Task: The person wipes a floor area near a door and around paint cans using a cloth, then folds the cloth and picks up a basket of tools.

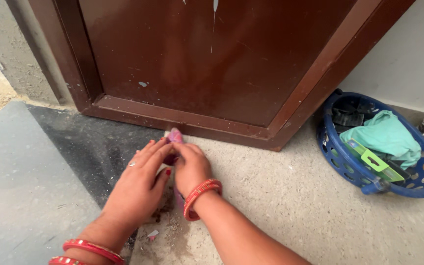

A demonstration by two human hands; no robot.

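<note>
Both hands were closed together around a small pink cloth [175, 135] on the floor [280, 196], just beside the bottom edge of the brown door [212, 64]. The left hand [141, 184] and right hand [191, 167] touched each other. A blue basket [420, 184] holding a green cloth [386, 137] sat well apart by the wall.

A speckled beige stone floor [290, 196] fills the lower right of the frame, meeting a smooth grey slab [20, 196] at left across a dark, dusty strip [94, 142]. Resting on it — a round blue plastic basket [342, 169] at right, beside the brown door [197, 59]. Crumbs and 1 small paper scrap [152, 234] lie at lower centre — loose on the stone.
</note>
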